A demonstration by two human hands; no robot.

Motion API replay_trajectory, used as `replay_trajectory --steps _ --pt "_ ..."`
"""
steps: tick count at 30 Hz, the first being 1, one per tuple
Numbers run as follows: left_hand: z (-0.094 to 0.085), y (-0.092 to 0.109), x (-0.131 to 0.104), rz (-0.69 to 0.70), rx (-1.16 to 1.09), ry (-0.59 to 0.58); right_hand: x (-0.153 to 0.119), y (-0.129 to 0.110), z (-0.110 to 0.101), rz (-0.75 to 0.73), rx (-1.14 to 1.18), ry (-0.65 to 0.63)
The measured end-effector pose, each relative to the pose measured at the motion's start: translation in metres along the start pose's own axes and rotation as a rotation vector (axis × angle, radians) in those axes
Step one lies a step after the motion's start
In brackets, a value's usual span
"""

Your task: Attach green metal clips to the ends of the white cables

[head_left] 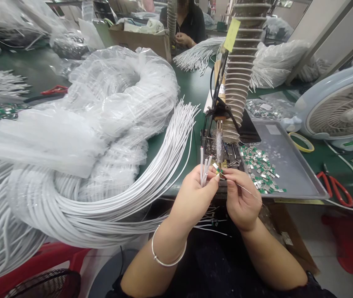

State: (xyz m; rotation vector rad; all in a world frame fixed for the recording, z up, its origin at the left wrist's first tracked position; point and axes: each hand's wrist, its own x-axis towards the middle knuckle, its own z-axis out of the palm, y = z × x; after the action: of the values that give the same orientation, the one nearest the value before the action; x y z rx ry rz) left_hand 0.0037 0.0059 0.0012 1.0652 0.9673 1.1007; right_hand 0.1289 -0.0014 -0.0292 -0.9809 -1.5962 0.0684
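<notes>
My left hand (195, 194) is closed around several short white cable ends (204, 171) that stick up between thumb and fingers. At its fingertips is a small green and silver circuit board (217, 168), right under the tip of an upright soldering iron (219, 142). My right hand (244, 200) pinches a thin solder wire (247, 190), which trails back over the palm; its front end is by the board. Whether the iron touches the board I cannot tell. Many small boards (261, 169) lie loose on the grey tray (303, 178) to the right.
A large bundle of white cables (108, 209), partly in clear plastic, fills the left side. A ribbed exhaust hose (240, 66) hangs behind the iron. At right are red-handled scissors (334, 188), a yellow tape roll (301, 142) and a fan (347, 103). Another person (189, 25) sits opposite.
</notes>
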Motion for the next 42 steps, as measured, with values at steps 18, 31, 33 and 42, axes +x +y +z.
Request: replay_trajectory --steps 18,31,33,42 --pt "-0.001 -0.009 -0.002 -0.032 0.018 0.016 -0.008 0.002 -0.004 0.066 0.028 -0.044" --pt "-0.002 -0.003 -0.013 -0.091 0.364 0.052 -0.017 0.004 -0.006 0.156 0.107 0.061" --pt "-0.002 -0.001 -0.014 -0.055 0.421 0.058 -0.016 0.006 -0.006 0.094 0.148 0.052" --pt "-0.002 0.004 -0.012 -0.021 0.453 0.043 -0.015 0.005 -0.01 0.048 0.045 -0.036"
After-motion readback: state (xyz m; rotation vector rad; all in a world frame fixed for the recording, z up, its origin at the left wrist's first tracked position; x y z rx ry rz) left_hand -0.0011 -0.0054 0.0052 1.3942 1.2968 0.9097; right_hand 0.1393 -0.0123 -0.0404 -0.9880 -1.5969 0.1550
